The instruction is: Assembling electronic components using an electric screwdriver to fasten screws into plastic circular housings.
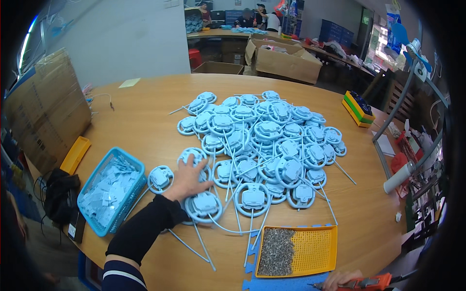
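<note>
My left hand (188, 178) reaches in from the lower left with its fingers spread over a light-blue ring-shaped plastic part (192, 154). Its fingertips seem to lie on that part, though whether they press on it I cannot tell. Just below the hand sits another blue ring part (204, 203) with a box-like middle. At the bottom right, my right hand (340, 278) grips a red-orange electric screwdriver (369, 282), its thin tip pointing left. A large pile of the same ring parts (267, 130), several with long thin stems, covers the middle of the table (145, 111).
A yellow tray (315, 250) holding small metal screws (275, 252) rests on a blue foam mat (291, 283). To the left stands a blue basket (141, 180) of small flat blue pieces, near a cardboard box (48, 106). A small fan (415, 51) is on a metal frame at right.
</note>
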A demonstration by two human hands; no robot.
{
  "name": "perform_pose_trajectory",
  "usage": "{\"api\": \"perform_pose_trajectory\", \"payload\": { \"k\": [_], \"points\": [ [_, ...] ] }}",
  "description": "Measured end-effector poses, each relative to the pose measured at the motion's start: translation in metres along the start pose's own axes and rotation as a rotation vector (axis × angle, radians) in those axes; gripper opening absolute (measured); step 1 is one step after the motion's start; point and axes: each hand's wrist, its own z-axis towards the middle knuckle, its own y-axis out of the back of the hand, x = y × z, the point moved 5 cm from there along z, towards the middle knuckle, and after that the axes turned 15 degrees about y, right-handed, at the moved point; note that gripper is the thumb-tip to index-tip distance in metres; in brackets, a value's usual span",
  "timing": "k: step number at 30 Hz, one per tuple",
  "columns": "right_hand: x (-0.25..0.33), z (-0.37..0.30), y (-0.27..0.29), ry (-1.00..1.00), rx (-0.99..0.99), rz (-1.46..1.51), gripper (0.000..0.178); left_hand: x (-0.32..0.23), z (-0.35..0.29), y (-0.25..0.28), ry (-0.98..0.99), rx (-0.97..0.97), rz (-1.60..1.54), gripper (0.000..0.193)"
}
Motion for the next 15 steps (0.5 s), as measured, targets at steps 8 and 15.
{"api": "perform_pose_trajectory", "payload": {
  "k": [8, 15],
  "points": [
    [-0.017, 0.012, 0.015, 0.111, 0.05, 0.194, 0.056, 0.026, -0.077, 0.025, -0.265, -0.16, -0.114, 0.069],
    [-0.049, 0.041, 0.029, 0.104, -0.016, 0.031, 0.057, -0.007, -0.144, 0.174, -0.172, -0.56, -0.536, 0.067]
  ]
}}
